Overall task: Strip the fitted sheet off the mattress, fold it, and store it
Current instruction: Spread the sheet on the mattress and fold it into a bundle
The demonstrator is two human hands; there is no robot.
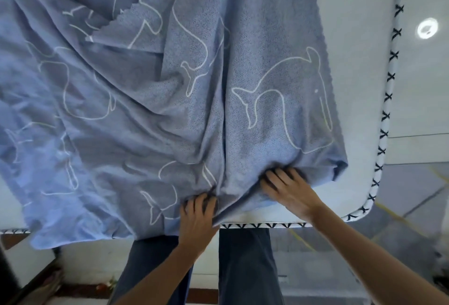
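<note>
The blue fitted sheet (155, 100), printed with white whale outlines, lies loose and rumpled over the white mattress (359, 61), with its near edge hanging over the mattress front at the left. My left hand (198, 217) grips a bunch of the sheet at the near edge, fingers curled into the cloth. My right hand (289, 190) grips a gathered fold a little further right, fingertips buried in the fabric. The mattress's right side and near right corner lie bare.
The mattress rim has white piping with black cross stitches (386, 115). My legs in dark trousers (245, 263) stand against the bed's front edge. Grey tiled floor (413, 195) runs along the right. Dark furniture (29, 285) sits at the lower left.
</note>
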